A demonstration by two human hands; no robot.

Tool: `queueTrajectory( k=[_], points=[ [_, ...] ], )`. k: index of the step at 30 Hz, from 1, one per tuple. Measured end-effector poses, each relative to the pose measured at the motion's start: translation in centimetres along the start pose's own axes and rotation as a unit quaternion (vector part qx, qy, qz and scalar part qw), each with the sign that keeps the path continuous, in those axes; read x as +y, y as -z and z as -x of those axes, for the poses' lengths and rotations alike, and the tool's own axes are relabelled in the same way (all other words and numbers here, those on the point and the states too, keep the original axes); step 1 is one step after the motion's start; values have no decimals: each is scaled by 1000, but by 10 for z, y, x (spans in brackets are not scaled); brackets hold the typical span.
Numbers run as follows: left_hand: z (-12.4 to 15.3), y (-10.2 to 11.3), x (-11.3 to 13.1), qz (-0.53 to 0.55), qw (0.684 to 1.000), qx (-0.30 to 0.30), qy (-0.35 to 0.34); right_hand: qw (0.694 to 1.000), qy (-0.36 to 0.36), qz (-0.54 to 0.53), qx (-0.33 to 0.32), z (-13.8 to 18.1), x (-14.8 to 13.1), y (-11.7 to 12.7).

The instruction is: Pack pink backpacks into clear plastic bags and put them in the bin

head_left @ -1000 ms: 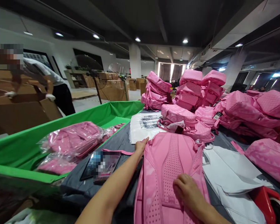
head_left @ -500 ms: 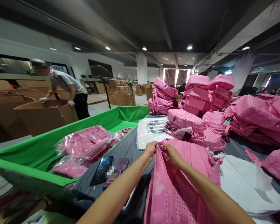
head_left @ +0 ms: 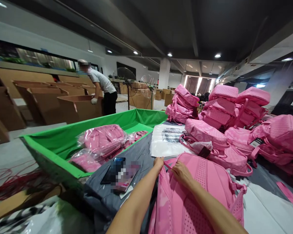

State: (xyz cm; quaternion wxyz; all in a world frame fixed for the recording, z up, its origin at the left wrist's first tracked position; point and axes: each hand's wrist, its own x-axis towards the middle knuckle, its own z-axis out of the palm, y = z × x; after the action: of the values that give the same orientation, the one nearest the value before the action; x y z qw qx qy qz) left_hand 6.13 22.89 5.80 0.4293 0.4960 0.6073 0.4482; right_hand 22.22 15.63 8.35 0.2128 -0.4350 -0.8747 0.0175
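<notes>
A pink backpack (head_left: 213,174) lies in front of me on the dark table cover, its perforated straps and back panel facing up. At its top left edge my left hand (head_left: 158,163) is closed on a pink strap (head_left: 167,165). My right hand (head_left: 182,173) is beside it, fingers curled and pinched on the same strap where it meets the bag. Both forearms cover part of the backpack. Just beyond my hands lies a stack of printed clear plastic bags (head_left: 158,144). Another pink backpack (head_left: 205,131) rests behind the one I hold.
To the left stands a green-lined bin (head_left: 56,156) with plastic-wrapped pink backpacks (head_left: 104,139). A dark phone (head_left: 109,174) and a pink packet (head_left: 127,178) lie on the table. Piles of pink backpacks (head_left: 223,107) rise behind. A co-worker (head_left: 104,83) bends over a carton (head_left: 79,107).
My view has turned left, so the scene sits further right. My right hand has moved from a raised pinch to lower down on the strap. The co-worker's arms have shifted at the carton.
</notes>
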Motion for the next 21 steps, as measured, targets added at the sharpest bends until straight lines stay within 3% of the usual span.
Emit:
queueTrajectory(
  k=[3, 7, 11, 15, 18, 21],
  points=[
    [3, 12, -1, 23, 998, 5, 58, 1000, 11, -10, 0, 7, 0, 7],
    [16, 50, 11, 111, 992, -45, 43, 999, -30, -22, 4, -3, -3, 18],
    [32, 77, 40, 225, 968, -113, -12, 995, -89, -41, -14, -49, -8, 31],
    [47, 84, 63, 281, 947, -140, -62, 993, -98, -48, -54, -89, -13, 52],
    [55, 87, 69, 293, 943, -129, -92, 993, -116, -24, -23, -83, -14, 74],
    [58, 85, 74, 298, 939, -131, -110, 994, -107, -24, -18, -47, -17, 88]
  ],
)
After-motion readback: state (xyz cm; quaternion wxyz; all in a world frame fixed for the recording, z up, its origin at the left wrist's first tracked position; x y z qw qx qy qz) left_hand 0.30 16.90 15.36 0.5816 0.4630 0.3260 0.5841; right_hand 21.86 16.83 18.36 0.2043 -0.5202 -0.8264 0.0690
